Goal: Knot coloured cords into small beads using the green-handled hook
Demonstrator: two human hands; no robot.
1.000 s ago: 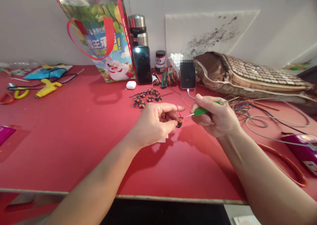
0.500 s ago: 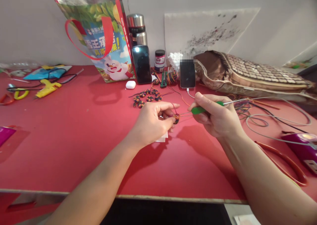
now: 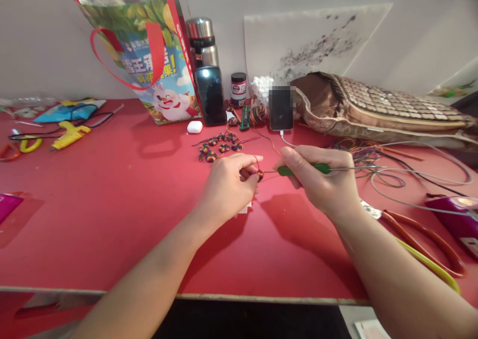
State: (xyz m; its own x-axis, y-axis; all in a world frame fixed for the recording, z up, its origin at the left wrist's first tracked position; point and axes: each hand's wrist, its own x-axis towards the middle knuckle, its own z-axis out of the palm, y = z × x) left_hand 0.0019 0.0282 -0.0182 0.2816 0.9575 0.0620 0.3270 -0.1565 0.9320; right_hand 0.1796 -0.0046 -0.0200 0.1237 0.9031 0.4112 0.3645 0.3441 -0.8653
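Observation:
My left hand (image 3: 231,184) pinches a small multicoloured crochet piece (image 3: 260,176) between thumb and fingers, with a strand of dark pinkish yarn (image 3: 257,162) running up over the index finger. In my right hand (image 3: 328,179) is a crochet hook with a green handle (image 3: 286,171); its thin metal shaft points left to the piece and another metal end sticks out to the right. Whether the tip sits inside a stitch is too small to tell. Behind my left hand lies a chain of similar crocheted pieces (image 3: 211,157). White paper (image 3: 244,210) shows partly under the left hand.
At the back stand a printed bag (image 3: 174,100), a steel flask (image 3: 207,55), two phones (image 3: 209,97) (image 3: 281,112), a jar (image 3: 238,87) and a yarn ball (image 3: 258,115). Right: tangled yarn (image 3: 362,155), scissors (image 3: 429,234), a purple power strip (image 3: 453,217). A yellow glue gun (image 3: 69,136) lies left.
My right hand has drawn the hook slightly and turned it flatter, shifting left. My left hand and the crochet piece have moved a little left. More of the scissors now shows by my right forearm.

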